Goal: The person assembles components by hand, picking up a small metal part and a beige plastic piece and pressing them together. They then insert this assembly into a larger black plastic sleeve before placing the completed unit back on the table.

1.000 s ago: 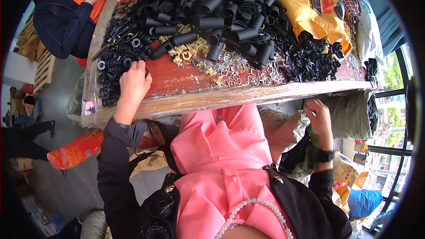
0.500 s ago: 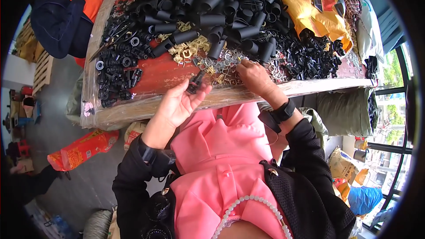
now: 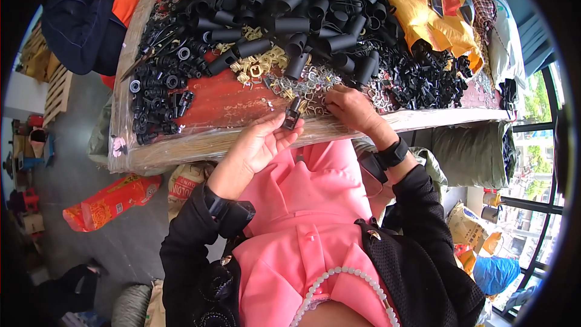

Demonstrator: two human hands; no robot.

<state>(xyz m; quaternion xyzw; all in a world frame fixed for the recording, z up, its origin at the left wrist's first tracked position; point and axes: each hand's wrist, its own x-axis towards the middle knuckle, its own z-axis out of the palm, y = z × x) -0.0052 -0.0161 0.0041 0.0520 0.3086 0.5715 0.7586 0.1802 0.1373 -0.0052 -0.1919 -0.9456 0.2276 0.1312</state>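
My left hand [image 3: 263, 142], palm up, grips a small black plastic part [image 3: 292, 115] between thumb and fingers, just over the table's near edge. The part has a narrow stem and a wider, box-like end. To its right, my right hand [image 3: 353, 109] rests at the edge of a pile of small silver metal clips [image 3: 308, 86], its fingers curled closed; what they hold, if anything, is hidden. Gold-coloured clips [image 3: 263, 65] lie just beyond. Behind these rises a large heap of black plastic tubes [image 3: 292, 25].
Black ring-shaped parts [image 3: 158, 100] lie at the table's left, small black pieces [image 3: 423, 79] at its right. A yellow woven sack [image 3: 417, 18] stands at the back right. Plastic film wraps the wooden table edge [image 3: 200, 145]. Another person [image 3: 85, 30] is at the far left.
My left hand has moved right, toward my right hand, bringing the black part with it and turning it more upright. My right hand has shifted slightly, its fingers more curled.
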